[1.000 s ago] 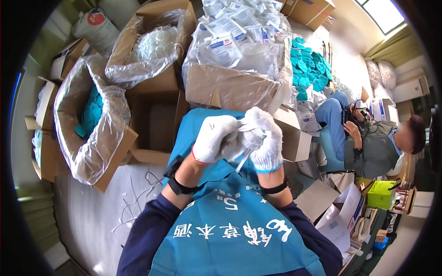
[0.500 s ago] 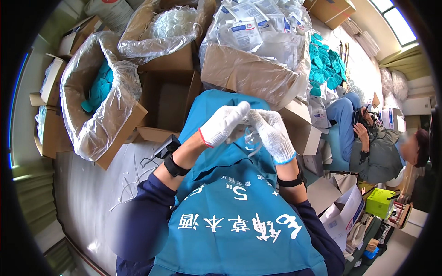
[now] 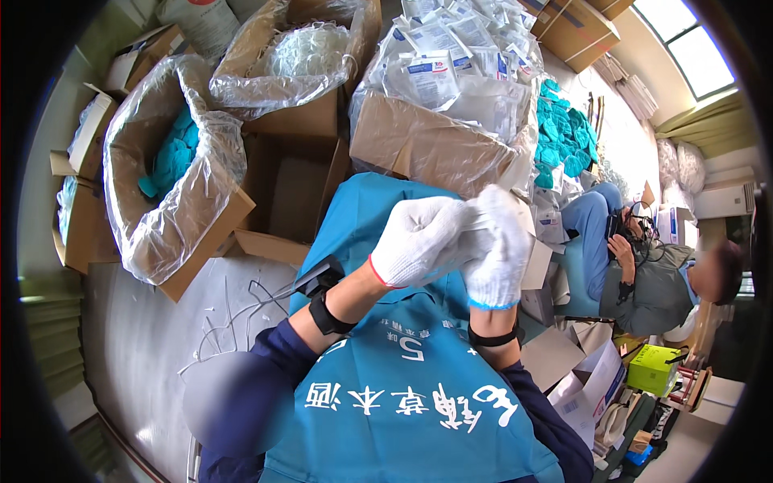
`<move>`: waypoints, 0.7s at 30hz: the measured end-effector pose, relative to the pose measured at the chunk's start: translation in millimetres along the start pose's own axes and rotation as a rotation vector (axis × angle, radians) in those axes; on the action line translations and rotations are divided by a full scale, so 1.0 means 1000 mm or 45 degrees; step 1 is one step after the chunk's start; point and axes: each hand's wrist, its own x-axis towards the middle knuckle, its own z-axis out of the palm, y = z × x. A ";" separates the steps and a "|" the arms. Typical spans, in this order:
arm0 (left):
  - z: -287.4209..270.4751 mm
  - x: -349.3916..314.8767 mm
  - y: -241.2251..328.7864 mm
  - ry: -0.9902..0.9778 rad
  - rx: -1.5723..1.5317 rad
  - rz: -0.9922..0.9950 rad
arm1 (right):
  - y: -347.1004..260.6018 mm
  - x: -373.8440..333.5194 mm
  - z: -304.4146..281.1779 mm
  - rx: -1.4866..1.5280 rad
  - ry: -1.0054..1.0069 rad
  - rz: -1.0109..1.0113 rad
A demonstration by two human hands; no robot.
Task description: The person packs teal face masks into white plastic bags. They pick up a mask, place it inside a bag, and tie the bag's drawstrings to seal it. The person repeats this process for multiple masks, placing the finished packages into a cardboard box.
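My left hand (image 3: 420, 240), in a white knit glove with a red cuff edge, is closed in front of me over the teal apron (image 3: 403, 346). Right beside it, my right hand (image 3: 498, 245) wears a white glove with a blue cuff edge. Its curled fingers are bent in toward the left hand and partly smeared by motion. The two gloves meet or overlap, and whatever lies between them is hidden. Just beyond the hands stands a large carton (image 3: 431, 145) lined with clear plastic, heaped with white and clear packets (image 3: 435, 76).
To the left are a plastic-lined carton (image 3: 217, 217) holding teal items (image 3: 175, 157), an open brown box (image 3: 278, 189) and a carton of clear stringy material (image 3: 310, 50). A teal pile (image 3: 564, 129) lies at far right. A seated person (image 3: 652, 274) is at right, near a lime-green box (image 3: 654, 369).
Both hands have come nearer to me and closer together. The clear plastic piece that showed between them earlier is hidden now. My view has shifted slightly.
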 end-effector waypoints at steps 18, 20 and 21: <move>0.006 0.050 -0.008 -0.042 -1.381 -0.288 | -0.008 0.062 0.039 1.670 -0.589 0.452; 0.010 0.058 -0.007 -0.005 -1.444 -0.264 | -0.002 0.065 0.039 1.672 -0.601 0.453; 0.015 0.059 -0.006 -0.015 -1.390 -0.246 | 0.001 0.067 0.040 1.672 -0.604 0.453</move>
